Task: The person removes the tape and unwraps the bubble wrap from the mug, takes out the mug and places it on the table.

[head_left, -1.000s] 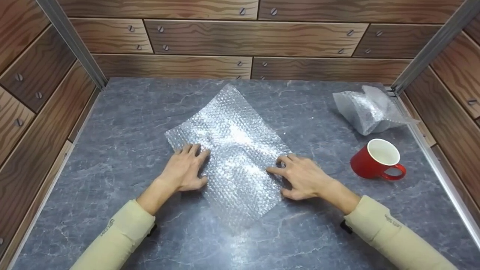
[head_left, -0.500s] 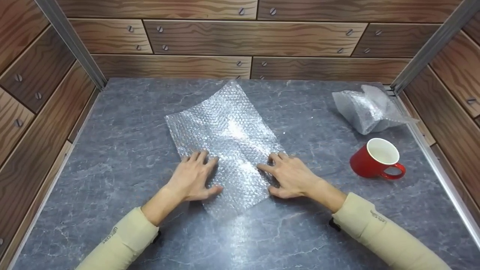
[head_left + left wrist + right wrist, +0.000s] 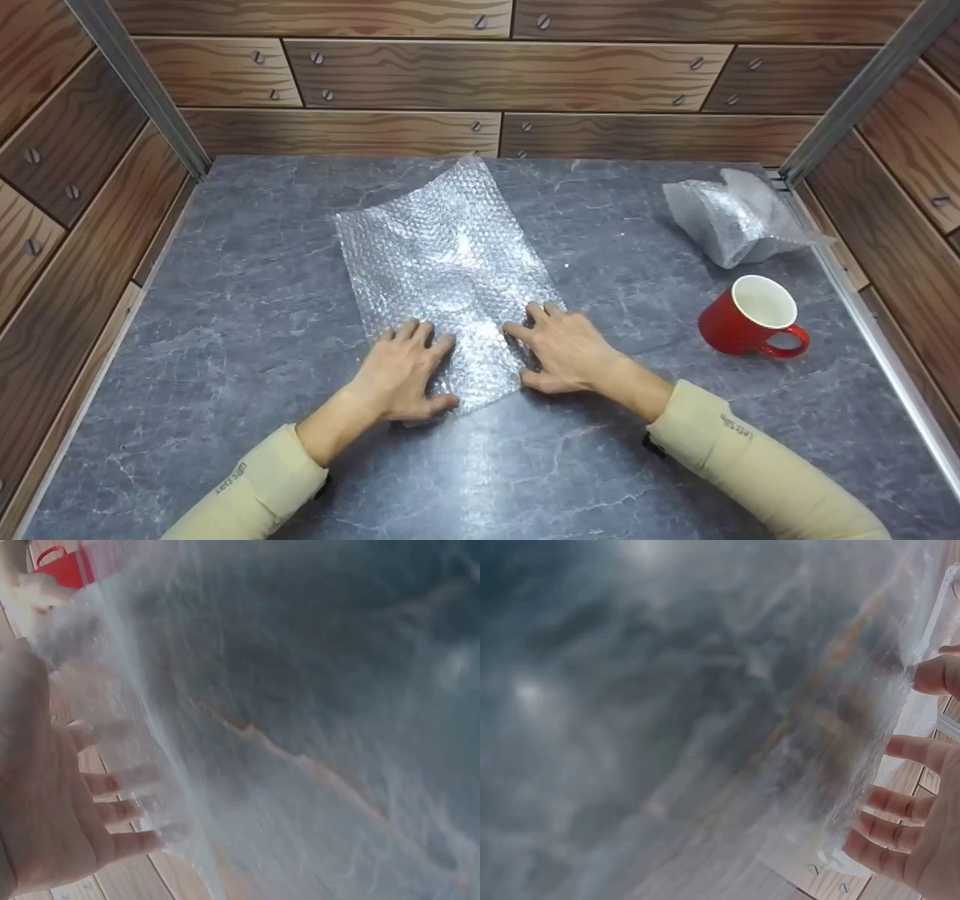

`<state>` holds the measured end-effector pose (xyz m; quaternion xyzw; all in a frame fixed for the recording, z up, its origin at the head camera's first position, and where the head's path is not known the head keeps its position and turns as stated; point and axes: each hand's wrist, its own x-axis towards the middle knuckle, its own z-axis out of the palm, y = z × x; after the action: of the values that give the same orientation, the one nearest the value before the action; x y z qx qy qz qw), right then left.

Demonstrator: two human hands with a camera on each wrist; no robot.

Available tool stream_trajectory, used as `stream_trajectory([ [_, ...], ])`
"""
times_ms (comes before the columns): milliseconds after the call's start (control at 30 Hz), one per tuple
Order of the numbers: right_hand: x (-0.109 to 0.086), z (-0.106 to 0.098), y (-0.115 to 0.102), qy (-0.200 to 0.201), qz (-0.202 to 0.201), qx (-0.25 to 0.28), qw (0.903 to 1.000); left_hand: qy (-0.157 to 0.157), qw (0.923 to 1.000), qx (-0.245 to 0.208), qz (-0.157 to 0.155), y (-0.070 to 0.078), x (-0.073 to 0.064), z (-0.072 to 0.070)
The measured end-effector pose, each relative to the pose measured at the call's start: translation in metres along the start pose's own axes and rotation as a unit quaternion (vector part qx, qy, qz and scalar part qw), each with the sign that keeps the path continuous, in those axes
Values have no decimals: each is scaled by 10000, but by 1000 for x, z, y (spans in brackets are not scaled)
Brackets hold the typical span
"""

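Observation:
A clear bubble wrap sheet (image 3: 442, 255) lies on the grey marbled table, its far corner pointing to the back wall. Over its near left edge rests my left hand (image 3: 405, 375), fingers spread and thumb apart. My right hand (image 3: 566, 349) touches the near right edge, also with spread fingers. In the left wrist view, the fingertips of the left hand (image 3: 52, 795) meet the sheet's edge. The right wrist view has the right hand (image 3: 930, 817) with its fingers against the film. Neither hand curls round the sheet.
A red mug (image 3: 739, 319) with a white inside stands upright to the right, handle pointing right. Behind it sits a crumpled bubble wrap bundle (image 3: 739, 217) near the table's right edge. Wood-patterned walls (image 3: 390, 75) and metal posts bound the table.
Both hands have come closer together, the left moving right and nearer the person, the right moving left. The sheet has turned slightly clockwise, its left corner shifting toward the back. Mug and bundle stay put.

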<state>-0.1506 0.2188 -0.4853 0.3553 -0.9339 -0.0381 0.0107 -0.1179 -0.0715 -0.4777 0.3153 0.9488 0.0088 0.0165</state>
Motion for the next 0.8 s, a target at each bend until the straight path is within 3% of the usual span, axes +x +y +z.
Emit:
stream_trajectory([
  [267, 6, -2, -7, -226, 142, 44, 9996, 76, 9982, 525, 264, 11, 2, 2],
  [433, 6, -3, -7, -325, 170, 20, 9993, -20, 9979, 595, 245, 12, 3, 3],
  [600, 3, -3, -3, -53, 32, -132, 9999, -60, 9987, 425, 257, 9, 2, 4],
  [800, -4, -1, 4, 353, -219, -283, 9987, 192, 9986, 398, 287, 2, 0, 5],
])
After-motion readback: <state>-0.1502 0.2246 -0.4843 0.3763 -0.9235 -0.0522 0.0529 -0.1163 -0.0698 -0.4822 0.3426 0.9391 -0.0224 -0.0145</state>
